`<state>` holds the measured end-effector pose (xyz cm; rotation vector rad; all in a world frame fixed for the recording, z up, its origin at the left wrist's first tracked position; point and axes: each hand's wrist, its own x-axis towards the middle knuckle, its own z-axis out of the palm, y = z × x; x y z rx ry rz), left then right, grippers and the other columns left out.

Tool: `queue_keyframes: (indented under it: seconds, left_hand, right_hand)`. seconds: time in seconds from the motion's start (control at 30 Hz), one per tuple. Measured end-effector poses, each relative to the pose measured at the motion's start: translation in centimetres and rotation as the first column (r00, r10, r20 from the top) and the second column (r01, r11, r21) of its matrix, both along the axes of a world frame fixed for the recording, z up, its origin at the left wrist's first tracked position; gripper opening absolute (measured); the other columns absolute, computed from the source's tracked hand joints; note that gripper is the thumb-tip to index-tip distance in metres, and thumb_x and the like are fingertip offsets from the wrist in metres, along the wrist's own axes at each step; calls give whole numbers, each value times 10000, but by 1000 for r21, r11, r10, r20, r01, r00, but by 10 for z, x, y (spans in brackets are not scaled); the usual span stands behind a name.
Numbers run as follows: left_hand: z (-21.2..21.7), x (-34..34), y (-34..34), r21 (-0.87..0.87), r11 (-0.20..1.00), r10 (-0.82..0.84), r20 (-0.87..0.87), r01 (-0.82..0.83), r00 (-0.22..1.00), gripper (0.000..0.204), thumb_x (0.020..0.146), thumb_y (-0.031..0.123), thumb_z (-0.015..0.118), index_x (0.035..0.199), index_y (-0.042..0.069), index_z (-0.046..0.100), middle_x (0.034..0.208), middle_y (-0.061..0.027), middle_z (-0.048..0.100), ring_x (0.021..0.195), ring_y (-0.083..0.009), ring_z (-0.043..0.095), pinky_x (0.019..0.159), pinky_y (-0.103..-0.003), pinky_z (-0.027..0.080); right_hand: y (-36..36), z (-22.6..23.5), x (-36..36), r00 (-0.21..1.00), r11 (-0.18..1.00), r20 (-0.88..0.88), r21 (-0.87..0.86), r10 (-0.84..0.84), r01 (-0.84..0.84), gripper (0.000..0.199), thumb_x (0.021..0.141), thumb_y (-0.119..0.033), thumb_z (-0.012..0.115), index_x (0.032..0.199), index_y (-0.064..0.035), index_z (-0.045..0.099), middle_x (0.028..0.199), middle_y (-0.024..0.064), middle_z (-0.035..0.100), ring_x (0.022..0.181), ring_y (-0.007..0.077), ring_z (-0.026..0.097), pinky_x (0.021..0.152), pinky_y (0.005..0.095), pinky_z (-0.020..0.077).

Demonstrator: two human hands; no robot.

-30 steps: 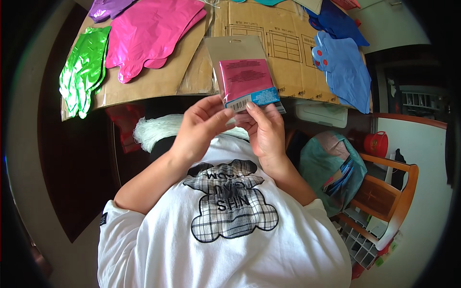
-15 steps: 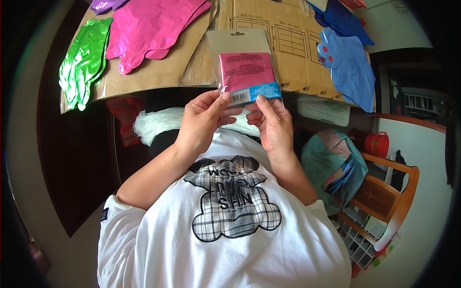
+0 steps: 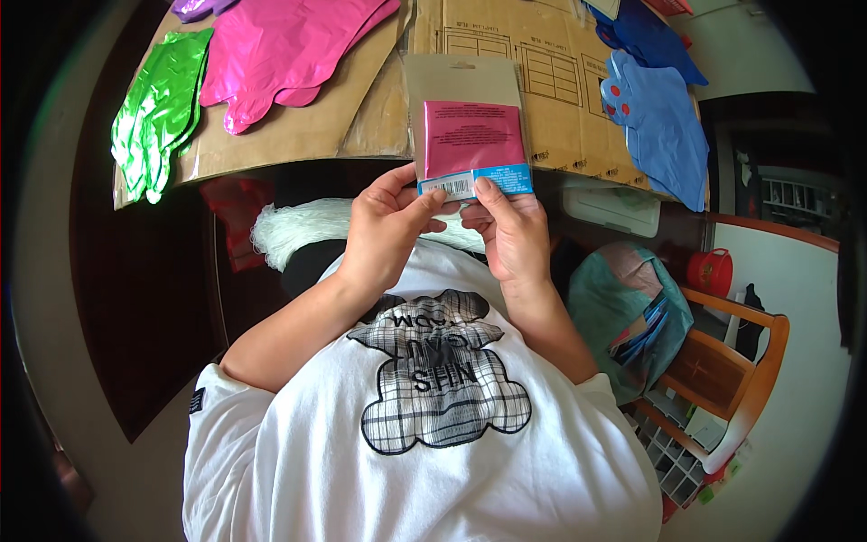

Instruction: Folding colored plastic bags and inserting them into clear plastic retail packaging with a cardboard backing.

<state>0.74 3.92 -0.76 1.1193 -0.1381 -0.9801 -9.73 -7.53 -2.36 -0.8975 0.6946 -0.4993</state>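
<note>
A flat, clear-fronted package (image 3: pixel 473 138) with a pink square in it, a blue strip along its near edge and a hang hole at the far end is held up before me. My left hand (image 3: pixel 386 221) pinches its near left corner, thumb on top by the barcode label. At the near right corner my right hand (image 3: pixel 512 229) grips it, thumb lying on the blue strip and fingers curled underneath. The fingers behind the package are partly hidden. Beyond it lies the cardboard-covered table (image 3: pixel 379 122).
Flat shiny foil balloons lie on the cardboard: green (image 3: pixel 158 113), pink (image 3: pixel 271 59) and light blue (image 3: pixel 659 126). A bundle of white string (image 3: pixel 298 233) rests by my lap. To the right stand a wooden chair (image 3: pixel 722 361) and a greenish bag (image 3: pixel 623 307).
The package has shifted slightly to the right and turned straighter. My left thumb has slid nearer the barcode, and both hands still hold the package.
</note>
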Motion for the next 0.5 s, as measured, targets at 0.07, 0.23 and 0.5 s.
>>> queue_keyframes:
  seconds: [0.07, 0.23, 0.5]
  left_hand:
    - [-1, -1, 2, -15, 1000, -18, -5, 18, 1000, 368, 892, 48, 617, 1226, -55, 503, 992, -117, 674, 864, -169, 669, 684, -261, 544]
    - [1, 7, 9, 25, 998, -66, 19, 65, 998, 366, 898, 61, 611, 1238, -22, 503, 1005, -94, 666, 872, -165, 666, 700, -269, 545]
    - [-1, 2, 13, -61, 995, -86, -166, 77, 982, 332, 893, 83, 628, 1195, 24, 506, 1079, -83, 638, 951, -178, 650, 772, -295, 545]
  right_hand:
    - [-3, 4, -3, 998, 997, -17, 51, 54, -53, 250, 864, -220, 681, 995, -11, 642, 845, 63, 674, 658, 119, 632, 569, 236, 511]
    - [-40, 42, -38, 770, 800, -487, -211, 412, -562, 271, 864, -256, 688, 881, 13, 667, 756, 44, 661, 640, 102, 606, 583, 231, 488]
    - [-72, 99, 8, 875, 57, -477, -874, 82, -482, 187, 837, -158, 648, 950, -8, 653, 884, 114, 637, 767, 257, 620, 684, 332, 485]
